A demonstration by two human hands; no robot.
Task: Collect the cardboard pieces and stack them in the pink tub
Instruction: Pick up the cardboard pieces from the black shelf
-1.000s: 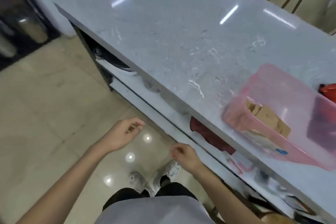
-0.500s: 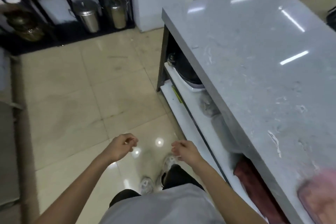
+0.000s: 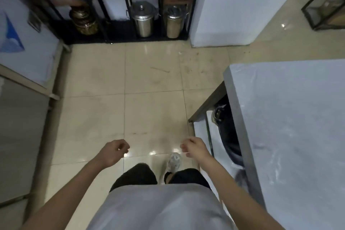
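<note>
The person is standing on the glossy beige tiled floor (image 3: 153,114), and everything here is placed relative to the grey speckled stone counter (image 3: 291,136) that is filling the right side of the view. The left hand (image 3: 113,152) is hanging in the air well to the left of the counter's near corner, fingers curling loosely inward into a soft, empty fist and gripping nothing. The right hand (image 3: 195,147) is hovering just beside the counter's open front, over the floor, its fingers likewise bending in loosely with nothing between them. Below the hands, a pale grey sneaker (image 3: 173,161) is showing on the tiles just left of the counter's base, with black shorts (image 3: 138,174) and a light grey shirt (image 3: 158,207) filling the bottom of the view. Under the counter top, a white lower shelf (image 3: 200,129) is carrying a dark rounded object (image 3: 226,123) too shadowed to identify. Far beyond the counter, against the back wall, a black metal rack (image 3: 160,5) is holding two lidded stainless steel canisters (image 3: 143,18) at floor level. Neither the cardboard pieces nor the pink tub are appearing anywhere in the view; the visible part of the counter top is bare.
</note>
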